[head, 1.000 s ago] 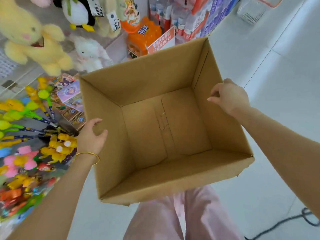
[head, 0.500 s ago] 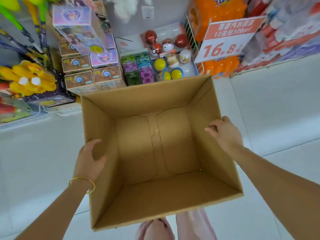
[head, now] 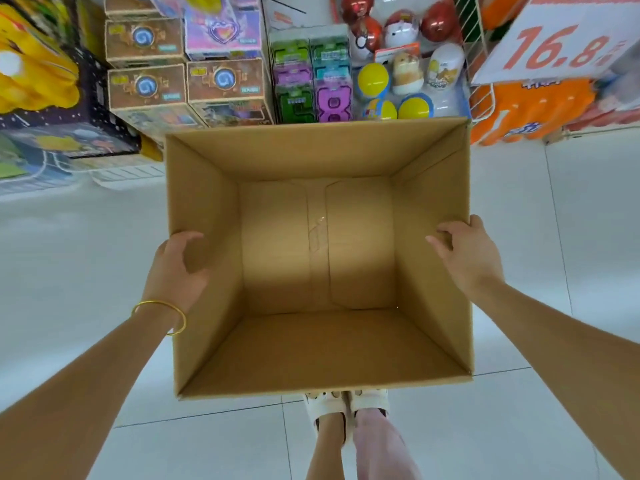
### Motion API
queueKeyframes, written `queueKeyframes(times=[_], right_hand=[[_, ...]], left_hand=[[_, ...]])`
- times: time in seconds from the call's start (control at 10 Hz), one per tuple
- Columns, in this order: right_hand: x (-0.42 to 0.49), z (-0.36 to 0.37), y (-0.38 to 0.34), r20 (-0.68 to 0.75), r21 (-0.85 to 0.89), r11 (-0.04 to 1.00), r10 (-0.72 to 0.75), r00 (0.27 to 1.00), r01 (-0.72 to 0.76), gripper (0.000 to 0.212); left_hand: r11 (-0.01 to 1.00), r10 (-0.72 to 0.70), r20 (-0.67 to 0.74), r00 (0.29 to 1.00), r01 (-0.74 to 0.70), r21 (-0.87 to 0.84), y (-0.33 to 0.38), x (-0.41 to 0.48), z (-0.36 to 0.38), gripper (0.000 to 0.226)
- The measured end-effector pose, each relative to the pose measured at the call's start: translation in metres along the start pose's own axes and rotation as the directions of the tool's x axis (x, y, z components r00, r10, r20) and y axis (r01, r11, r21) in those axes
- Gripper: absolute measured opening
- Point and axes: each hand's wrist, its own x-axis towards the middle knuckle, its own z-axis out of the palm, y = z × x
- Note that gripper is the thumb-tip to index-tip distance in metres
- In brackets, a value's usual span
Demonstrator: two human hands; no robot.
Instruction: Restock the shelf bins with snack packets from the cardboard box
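Observation:
An open brown cardboard box (head: 214, 341) fills the middle of the head view, and its inside holds nothing. My left hand (head: 175, 271) grips the box's left wall, thumb inside and fingers hidden behind the wall. My right hand (head: 467, 254) grips the right wall the same way, thumb curled over the rim. No snack packets are in sight. The box hangs level above the white floor, right in front of my feet (head: 346, 410).
Low shelf bins stand just past the box: brown card boxes (head: 149, 88), green and purple toy packs (head: 311, 84), capsule eggs and balls (head: 394, 74). A price sign (head: 554, 43) and orange drink packs (head: 530, 109) are at right. White tiled floor (head: 571, 254) lies on both sides.
The box has swung from tilted to level and come lower toward the floor. The view has dropped from plush toys to the bottom shelf. Both hands have kept their grip.

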Motion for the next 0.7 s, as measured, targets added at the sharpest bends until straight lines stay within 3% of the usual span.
queueKeyframes(times=[0.2, 0.4, 0.6, 0.7], right_hand=[[0.015, -0.014, -0.007, -0.004, -0.037, 0.999, -0.016, 1.000, 0.016, 0.046], [0.026, -0.028, -0.022, 0.178, -0.024, 0.995, 0.098, 0.979, -0.095, 0.051], [-0.009, -0.060, -0.020, 0.338, -0.102, 0.987, 0.153, 0.929, -0.125, 0.052], [-0.035, -0.083, -0.024, 0.315, 0.012, 0.997, 0.065, 0.947, -0.072, 0.047]], left_hand=[[0.999, -0.041, 0.073, 0.996, 0.041, -0.006, 0.005, 0.002, 0.007, 0.059], [0.979, -0.169, 0.126, 0.978, 0.182, -0.095, 0.011, -0.002, 0.002, 0.068], [0.967, -0.131, 0.121, 0.984, 0.154, -0.205, 0.034, -0.027, -0.026, 0.065], [0.959, -0.095, 0.126, 0.987, 0.125, -0.256, 0.053, -0.055, -0.039, 0.061]])
